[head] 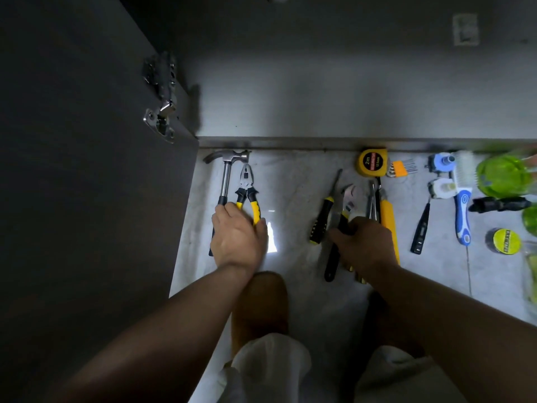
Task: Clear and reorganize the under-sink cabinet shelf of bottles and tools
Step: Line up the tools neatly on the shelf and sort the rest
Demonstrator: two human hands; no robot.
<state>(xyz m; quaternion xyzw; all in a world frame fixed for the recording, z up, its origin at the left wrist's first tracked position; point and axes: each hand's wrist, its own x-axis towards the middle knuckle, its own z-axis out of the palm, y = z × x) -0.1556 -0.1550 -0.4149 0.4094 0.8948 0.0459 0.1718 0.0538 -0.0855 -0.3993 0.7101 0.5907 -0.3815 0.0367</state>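
Observation:
Tools lie on the pale floor in front of the cabinet. My left hand (236,238) covers the handles of a claw hammer (226,173) and yellow-handled pliers (247,184), its fingers curled round the pliers' handles. My right hand (363,242) grips the black handle of an adjustable wrench (347,203). Beside the wrench lie a black and yellow screwdriver (324,216), a yellow utility knife (388,216) and thin metal pliers (373,199). A yellow tape measure (372,162) sits by the cabinet base.
The open dark cabinet door (87,199) stands at the left with its hinges (161,112). To the right lie hex keys (402,168), white fittings (441,177), a blue brush (462,205), a tester pen (420,228), a yellow tape roll (504,239) and green bottles (505,175). My knees are below.

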